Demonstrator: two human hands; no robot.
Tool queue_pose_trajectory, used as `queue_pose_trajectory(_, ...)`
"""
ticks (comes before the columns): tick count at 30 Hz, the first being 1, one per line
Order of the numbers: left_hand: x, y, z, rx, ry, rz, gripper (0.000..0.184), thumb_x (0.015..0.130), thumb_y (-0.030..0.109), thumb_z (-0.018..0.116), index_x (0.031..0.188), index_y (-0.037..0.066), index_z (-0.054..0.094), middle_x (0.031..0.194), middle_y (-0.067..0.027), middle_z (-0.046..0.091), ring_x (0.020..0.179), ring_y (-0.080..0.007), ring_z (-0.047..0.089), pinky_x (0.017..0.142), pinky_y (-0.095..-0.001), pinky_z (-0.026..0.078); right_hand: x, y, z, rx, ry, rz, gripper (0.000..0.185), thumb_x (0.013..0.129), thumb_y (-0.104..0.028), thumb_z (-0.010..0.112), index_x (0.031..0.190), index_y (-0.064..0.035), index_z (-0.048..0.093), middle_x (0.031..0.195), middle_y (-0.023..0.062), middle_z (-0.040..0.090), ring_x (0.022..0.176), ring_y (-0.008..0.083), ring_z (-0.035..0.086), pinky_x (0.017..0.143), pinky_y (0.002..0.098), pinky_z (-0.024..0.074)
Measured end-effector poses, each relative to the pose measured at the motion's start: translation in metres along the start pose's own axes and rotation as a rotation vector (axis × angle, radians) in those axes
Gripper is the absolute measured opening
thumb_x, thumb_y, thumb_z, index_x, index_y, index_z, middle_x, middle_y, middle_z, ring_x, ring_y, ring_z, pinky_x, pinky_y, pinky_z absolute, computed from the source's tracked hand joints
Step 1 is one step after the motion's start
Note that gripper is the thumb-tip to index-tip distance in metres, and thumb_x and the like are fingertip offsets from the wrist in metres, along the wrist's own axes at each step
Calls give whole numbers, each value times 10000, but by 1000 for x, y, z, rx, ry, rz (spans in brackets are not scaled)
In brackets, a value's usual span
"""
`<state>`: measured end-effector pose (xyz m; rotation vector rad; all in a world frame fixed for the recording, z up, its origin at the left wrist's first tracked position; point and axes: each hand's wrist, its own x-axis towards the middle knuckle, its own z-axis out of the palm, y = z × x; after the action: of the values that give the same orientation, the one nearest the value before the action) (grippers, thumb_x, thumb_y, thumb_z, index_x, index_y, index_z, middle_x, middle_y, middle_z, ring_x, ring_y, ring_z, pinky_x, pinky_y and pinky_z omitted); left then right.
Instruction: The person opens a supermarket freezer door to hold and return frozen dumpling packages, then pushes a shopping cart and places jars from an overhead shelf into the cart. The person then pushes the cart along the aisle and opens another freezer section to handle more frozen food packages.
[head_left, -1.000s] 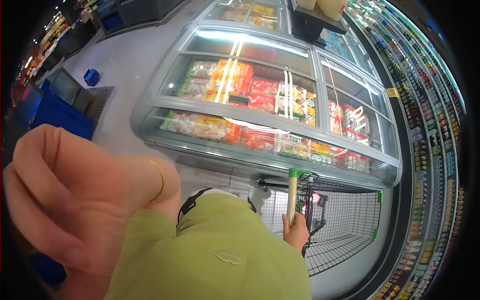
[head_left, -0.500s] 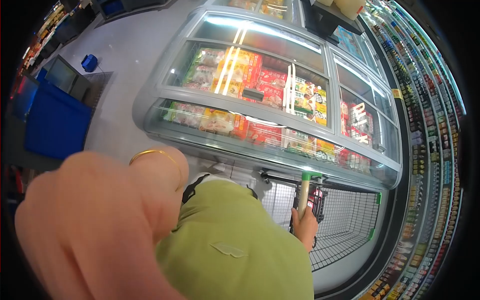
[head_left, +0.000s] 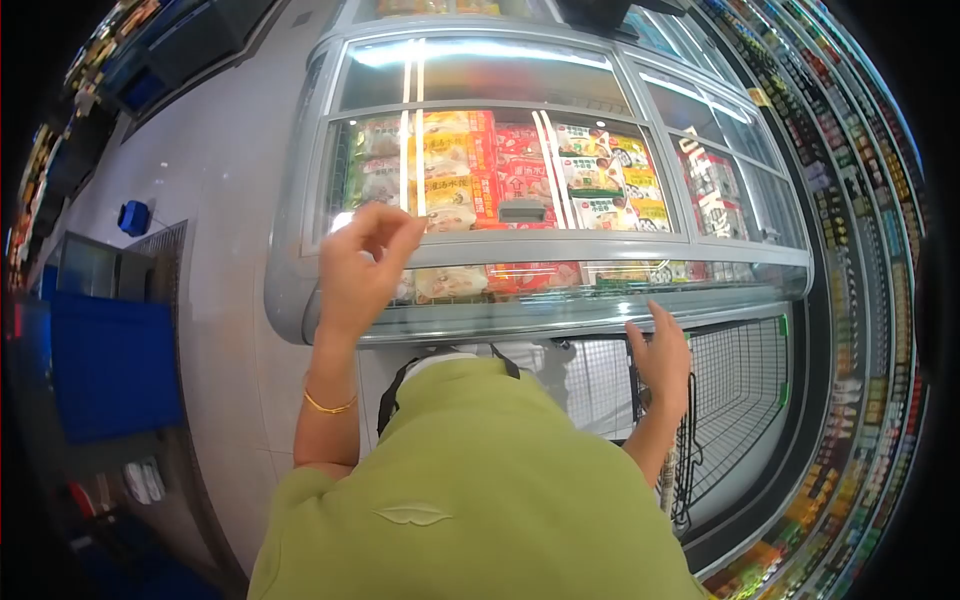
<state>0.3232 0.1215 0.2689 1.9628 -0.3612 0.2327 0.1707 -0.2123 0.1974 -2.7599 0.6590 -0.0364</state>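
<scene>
My left hand (head_left: 366,268) hovers over the front left part of a glass-topped chest freezer (head_left: 450,248), its fingers loosely curled and nothing visible in them. Gold bracelet (head_left: 330,405) circles that wrist. To the right of this hand lies the grey recessed handle (head_left: 522,211) of the sliding glass lid, which is closed. Open and with fingers apart, my right hand (head_left: 663,362) is by the freezer's front edge, beside a wire shopping cart (head_left: 740,400). Under the glass are yellow frozen food bags (head_left: 447,160), red bags (head_left: 522,170) and green-and-white bags (head_left: 590,175).
Shelves packed with small goods (head_left: 850,250) run along the right side. A second freezer section (head_left: 740,190) adjoins on the right. At left stand a blue panel (head_left: 115,365) and a small blue object (head_left: 133,217) on the tiled floor.
My left hand has moved from close to the camera out over the freezer. The right hand has let go of the cart handle and lifted toward the freezer edge. The view has shifted slightly.
</scene>
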Motion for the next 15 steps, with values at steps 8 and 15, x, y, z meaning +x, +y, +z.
queue_pose_trajectory(8,-29,-99,73,659,-613,157,1103,684,563,760,1508,105,188,1526,-271,159,1410,-442,162,1127,-591,136,50,-115,95,183,184,-458,777,856,-379,665,1436,-14,300,1502,243,243,1374,404,279,1092,503,288)
queue_pose_trajectory(15,-22,-113,112,722,-767,58,1260,593,678,747,1523,115,110,1543,-262,115,1429,-447,87,1112,-635,84,85,-126,139,162,113,-447,854,878,-453,613,1455,36,219,1527,252,177,1410,400,209,1121,515,217)
